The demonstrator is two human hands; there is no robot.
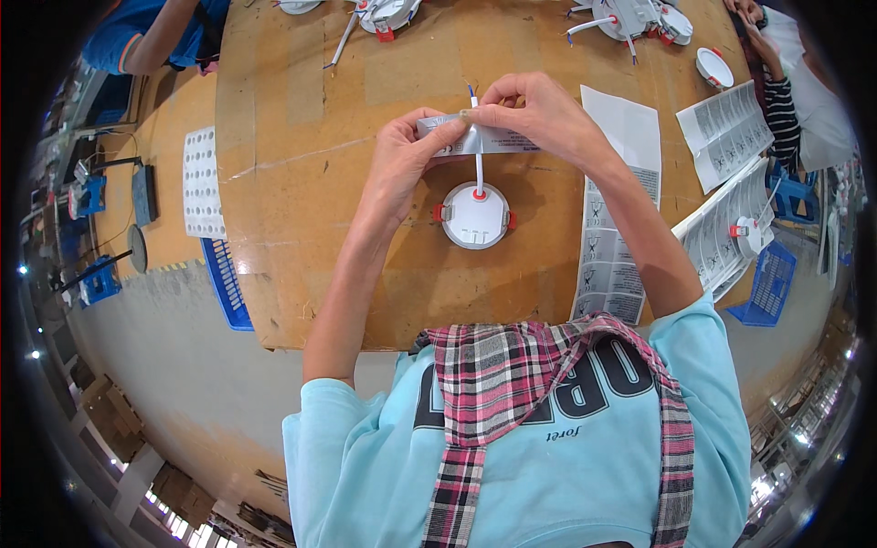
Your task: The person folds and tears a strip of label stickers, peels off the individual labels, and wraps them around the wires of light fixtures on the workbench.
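Observation:
A round white downlight [475, 226] with red-tipped spring clips lies on the table in front of me. Its white cable [480, 173] runs away from me, with thin bare-ended wires at the tip. A silver printed label [503, 142] lies crosswise at the cable. My left hand [405, 146] is closed on the label's left part, thumb on top. On the cable near its far end, my right hand [525, 108] pinches with thumb and forefinger, right at the label's upper edge. Whether the label is stuck to the cable I cannot tell.
Sheets of silver labels [610, 283] lie to the right, near a stack [722, 228] with a small downlight [747, 236] on it. More downlights [388, 14] sit along the far edge. Blue crates [225, 283] stand beside the table. Other people [808, 100] are at the far corners.

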